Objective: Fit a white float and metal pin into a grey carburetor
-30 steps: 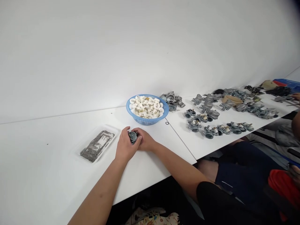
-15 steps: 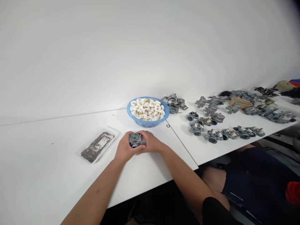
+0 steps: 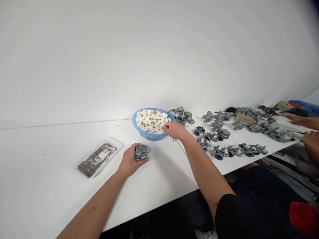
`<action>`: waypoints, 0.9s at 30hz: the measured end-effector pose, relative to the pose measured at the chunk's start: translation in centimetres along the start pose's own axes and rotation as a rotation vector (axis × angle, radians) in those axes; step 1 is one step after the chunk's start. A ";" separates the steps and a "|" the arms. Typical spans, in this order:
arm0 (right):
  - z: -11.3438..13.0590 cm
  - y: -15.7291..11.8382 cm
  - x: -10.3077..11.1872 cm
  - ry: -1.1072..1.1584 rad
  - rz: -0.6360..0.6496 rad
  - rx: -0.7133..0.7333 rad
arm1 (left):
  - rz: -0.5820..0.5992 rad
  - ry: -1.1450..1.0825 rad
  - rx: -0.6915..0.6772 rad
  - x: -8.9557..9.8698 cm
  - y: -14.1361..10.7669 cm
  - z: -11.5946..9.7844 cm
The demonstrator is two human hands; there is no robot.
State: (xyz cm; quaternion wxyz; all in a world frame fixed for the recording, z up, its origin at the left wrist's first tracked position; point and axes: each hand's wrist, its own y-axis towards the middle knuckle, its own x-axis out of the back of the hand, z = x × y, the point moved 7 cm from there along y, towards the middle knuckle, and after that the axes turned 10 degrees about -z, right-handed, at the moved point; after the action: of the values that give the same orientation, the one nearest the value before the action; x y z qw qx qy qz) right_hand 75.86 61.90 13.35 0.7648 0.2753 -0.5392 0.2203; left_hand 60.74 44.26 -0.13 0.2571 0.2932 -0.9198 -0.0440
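Two bare hands work over a white surface (image 3: 59, 196), seen from the head camera. The left hand (image 3: 129, 161) has its grip curled around the side of a small grey metal part (image 3: 142, 151), fingers behind and thumb in front. The part is just in front of a blue basket (image 3: 152, 136), its round open face turned up and showing brass-coloured bits inside.

The right hand (image 3: 176, 129) reaches to the near right edge of the basket, with thumb and fingertips close together at the heap of white plastic pieces (image 3: 149, 120) filling it. Whether that grip pinches a piece, I cannot tell.

To the left of the left hand lies a shallow clear tray (image 3: 119, 146), slanted, with many thin grey pins (image 3: 88, 166) in it. One small dark ring (image 3: 174, 139) lies just below the right hand.

Farther right, a row of metal parts (image 3: 234, 151), several topped with white pieces, runs near the front edge. More grey castings (image 3: 183, 115) are piled behind the basket. At the far right, a co-worker's hand (image 3: 311, 141) holds a thin rod.
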 end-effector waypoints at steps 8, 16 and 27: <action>0.2 2.2 -4.4 0.035 0.266 0.030 | -0.090 0.184 -0.132 0.0 0.8 0.9; 0.3 2.1 -3.3 0.379 0.109 0.194 | -0.153 0.102 -0.045 0.7 1.2 1.5; 5.8 -3.4 -2.0 0.891 -0.169 0.522 | 0.069 -0.033 -0.036 0.3 1.2 0.8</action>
State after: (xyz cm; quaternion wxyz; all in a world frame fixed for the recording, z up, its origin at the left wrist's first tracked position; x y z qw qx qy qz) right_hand 73.29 55.45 12.39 0.8411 0.3788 -0.0645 0.3806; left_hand 59.50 45.00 -0.35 0.2484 0.2557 -0.9326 -0.0566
